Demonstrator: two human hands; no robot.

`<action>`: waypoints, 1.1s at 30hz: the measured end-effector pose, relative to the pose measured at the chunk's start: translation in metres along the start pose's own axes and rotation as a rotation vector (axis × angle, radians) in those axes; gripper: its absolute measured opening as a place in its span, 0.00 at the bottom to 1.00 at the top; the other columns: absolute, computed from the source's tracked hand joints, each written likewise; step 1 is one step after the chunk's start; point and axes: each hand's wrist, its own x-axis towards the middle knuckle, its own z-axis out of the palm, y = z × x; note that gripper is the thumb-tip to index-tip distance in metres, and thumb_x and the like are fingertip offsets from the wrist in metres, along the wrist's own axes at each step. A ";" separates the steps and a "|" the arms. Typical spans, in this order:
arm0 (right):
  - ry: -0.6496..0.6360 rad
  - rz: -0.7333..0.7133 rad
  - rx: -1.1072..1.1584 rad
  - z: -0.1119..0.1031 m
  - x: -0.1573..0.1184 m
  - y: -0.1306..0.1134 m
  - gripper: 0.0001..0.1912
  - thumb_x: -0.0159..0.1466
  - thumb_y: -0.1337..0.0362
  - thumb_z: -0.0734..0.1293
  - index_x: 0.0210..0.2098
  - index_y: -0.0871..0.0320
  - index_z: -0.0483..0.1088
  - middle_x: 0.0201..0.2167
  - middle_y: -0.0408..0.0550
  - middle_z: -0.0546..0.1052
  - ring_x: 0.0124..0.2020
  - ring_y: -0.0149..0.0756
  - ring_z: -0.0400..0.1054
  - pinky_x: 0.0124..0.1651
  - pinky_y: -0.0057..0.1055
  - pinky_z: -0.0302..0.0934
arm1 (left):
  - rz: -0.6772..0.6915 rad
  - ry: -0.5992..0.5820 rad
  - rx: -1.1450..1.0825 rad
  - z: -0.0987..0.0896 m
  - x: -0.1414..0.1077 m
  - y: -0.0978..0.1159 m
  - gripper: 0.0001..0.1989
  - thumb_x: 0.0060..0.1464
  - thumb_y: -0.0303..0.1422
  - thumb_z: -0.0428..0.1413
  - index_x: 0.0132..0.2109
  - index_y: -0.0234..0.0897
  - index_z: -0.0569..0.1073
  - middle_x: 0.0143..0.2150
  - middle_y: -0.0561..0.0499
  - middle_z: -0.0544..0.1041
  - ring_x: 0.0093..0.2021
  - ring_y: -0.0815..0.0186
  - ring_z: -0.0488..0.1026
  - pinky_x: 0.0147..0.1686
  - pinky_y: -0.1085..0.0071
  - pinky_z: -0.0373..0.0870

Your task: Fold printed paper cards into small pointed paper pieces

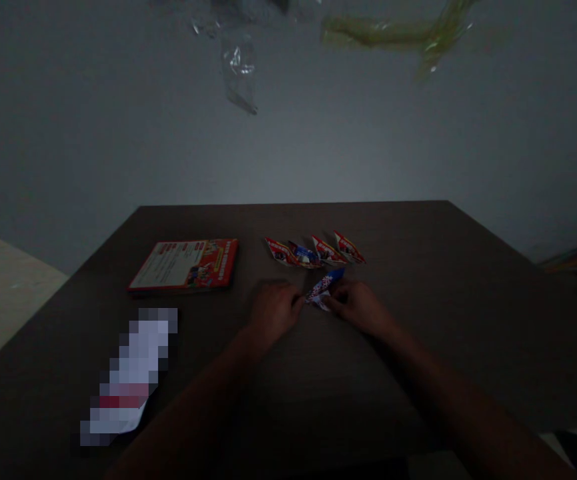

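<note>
Between my two hands is a folded piece of printed paper (322,288), blue and white, with pointed ends. The fingers of my left hand (276,308) close on its left end. My right hand (361,305) pinches its right side, thumb toward the front. Just beyond lies a row of several folded paper pieces, pointed like diamonds. Most are red, such as the red folded piece (327,251), and one is a blue folded piece (304,255).
A flat stack of red-and-white printed sheets (183,267) lies at the left of the dark table (408,240). Nearer me is a blurred-out white item (131,373). A pale wall (288,147) with yellow tape (383,33) rises behind the table.
</note>
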 end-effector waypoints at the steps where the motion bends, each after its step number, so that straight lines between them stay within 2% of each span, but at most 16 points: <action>1: 0.006 0.015 0.004 0.001 0.000 0.000 0.14 0.60 0.59 0.64 0.25 0.60 0.74 0.31 0.49 0.76 0.32 0.35 0.70 0.34 0.27 0.60 | -0.004 0.000 0.007 0.000 0.000 0.001 0.11 0.58 0.35 0.48 0.35 0.36 0.72 0.34 0.48 0.75 0.35 0.63 0.71 0.37 0.68 0.63; 5: 0.002 0.045 -0.004 0.002 0.002 -0.001 0.13 0.59 0.60 0.64 0.25 0.60 0.75 0.31 0.49 0.77 0.32 0.36 0.70 0.34 0.28 0.60 | -0.028 0.033 0.018 0.000 -0.002 0.007 0.10 0.59 0.35 0.48 0.37 0.36 0.71 0.37 0.47 0.74 0.38 0.62 0.70 0.39 0.67 0.65; 10: 0.016 0.103 -0.040 0.001 0.002 -0.002 0.12 0.59 0.60 0.64 0.26 0.60 0.75 0.30 0.50 0.77 0.30 0.36 0.70 0.33 0.29 0.59 | 0.055 0.064 0.063 0.003 -0.012 0.020 0.08 0.58 0.32 0.48 0.42 0.35 0.69 0.42 0.45 0.70 0.43 0.60 0.68 0.43 0.65 0.66; 13: 0.022 0.125 -0.060 0.001 0.002 -0.002 0.13 0.59 0.60 0.63 0.25 0.60 0.75 0.29 0.49 0.77 0.27 0.35 0.70 0.29 0.28 0.57 | 0.054 0.089 0.100 0.005 -0.017 0.030 0.11 0.58 0.30 0.47 0.48 0.35 0.67 0.45 0.44 0.69 0.45 0.58 0.66 0.44 0.63 0.66; 16: 0.041 0.128 -0.066 0.001 0.002 -0.001 0.13 0.59 0.60 0.64 0.24 0.60 0.74 0.28 0.49 0.77 0.26 0.34 0.69 0.28 0.27 0.56 | 0.108 0.095 0.117 0.009 -0.021 0.041 0.13 0.57 0.29 0.47 0.49 0.34 0.66 0.46 0.43 0.68 0.48 0.57 0.65 0.47 0.62 0.65; 22: 0.069 0.109 -0.088 0.001 0.001 0.001 0.12 0.59 0.60 0.64 0.25 0.60 0.74 0.30 0.49 0.77 0.29 0.34 0.70 0.31 0.28 0.57 | 0.126 0.071 0.165 0.023 -0.029 0.061 0.16 0.58 0.28 0.45 0.52 0.27 0.66 0.50 0.37 0.67 0.52 0.54 0.63 0.51 0.58 0.61; 27: 0.082 0.077 -0.168 0.001 0.000 0.002 0.12 0.60 0.59 0.64 0.25 0.59 0.74 0.30 0.50 0.76 0.30 0.35 0.70 0.32 0.28 0.58 | 0.078 0.113 0.129 0.028 -0.030 0.064 0.19 0.58 0.29 0.45 0.54 0.27 0.64 0.53 0.36 0.66 0.54 0.53 0.62 0.53 0.56 0.59; 33: 0.088 0.096 -0.186 0.001 0.001 0.003 0.11 0.59 0.61 0.64 0.26 0.59 0.74 0.30 0.51 0.77 0.31 0.36 0.70 0.33 0.28 0.59 | 0.067 0.105 0.075 0.026 -0.029 0.062 0.21 0.57 0.32 0.46 0.56 0.28 0.62 0.57 0.36 0.64 0.57 0.53 0.61 0.55 0.56 0.58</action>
